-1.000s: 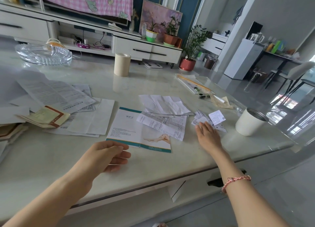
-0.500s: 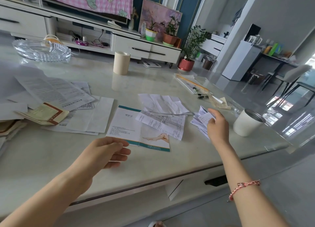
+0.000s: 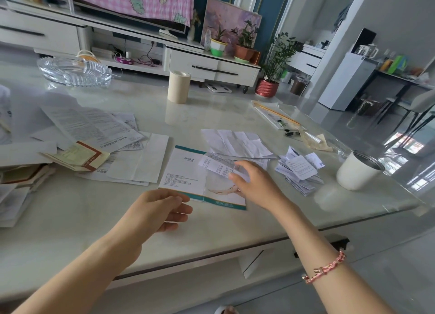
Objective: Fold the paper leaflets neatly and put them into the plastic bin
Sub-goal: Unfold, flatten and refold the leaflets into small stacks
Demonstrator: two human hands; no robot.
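Observation:
A white printed leaflet (image 3: 216,165) lies across a teal-edged brochure (image 3: 186,170) in the middle of the table. My right hand (image 3: 256,186) reaches over it, and thumb and forefinger pinch its right edge. Loosely curled and holding nothing, my left hand (image 3: 162,210) hovers just off the brochure's near-left corner. A small pile of folded leaflets (image 3: 299,170) sits to the right. Beside that pile stands a white round container (image 3: 357,172), open at the top. More creased sheets (image 3: 235,141) lie behind the brochure.
Loose papers and booklets (image 3: 94,130) spread over the table's left side. At the back stand a glass dish (image 3: 75,71) and a beige cylinder (image 3: 178,86). A pen and clear plastic sleeve (image 3: 280,118) lie at the far right. The table edge (image 3: 211,257) runs close in front.
My right hand has left the folded pile and moved left onto the printed leaflet. My left hand has hardly moved.

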